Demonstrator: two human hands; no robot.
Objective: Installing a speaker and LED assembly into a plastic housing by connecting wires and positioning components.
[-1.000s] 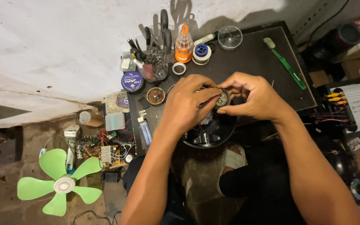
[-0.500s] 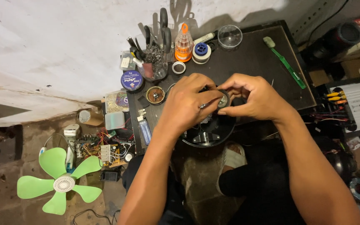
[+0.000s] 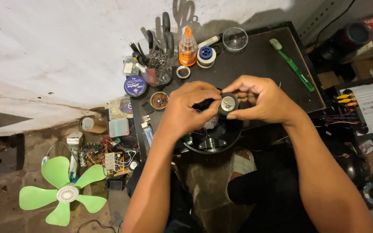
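My right hand [image 3: 262, 98] pinches a small round black part with a shiny metal centre [image 3: 228, 103], a motor-like piece, over the near edge of a dark work board [image 3: 255, 60]. My left hand [image 3: 191, 108] meets it from the left, fingers closed on the same part. Right below both hands sits a round black fan housing [image 3: 212, 140] with a metal bracket inside. Thin wires run under my left fingers.
At the board's back stand a jar of tools [image 3: 156, 64], an orange bottle [image 3: 188, 47], a solder spool [image 3: 206, 56], a clear dish [image 3: 235, 39] and a green toothbrush [image 3: 292, 64]. Green fan blades [image 3: 65, 192] and circuit boards [image 3: 109, 157] lie on the floor at left. A grey device [image 3: 368, 108] sits at right.
The round part has turned in my hands, so its shiny metal face now points up at the camera. Both hands stay in the same place over the housing.
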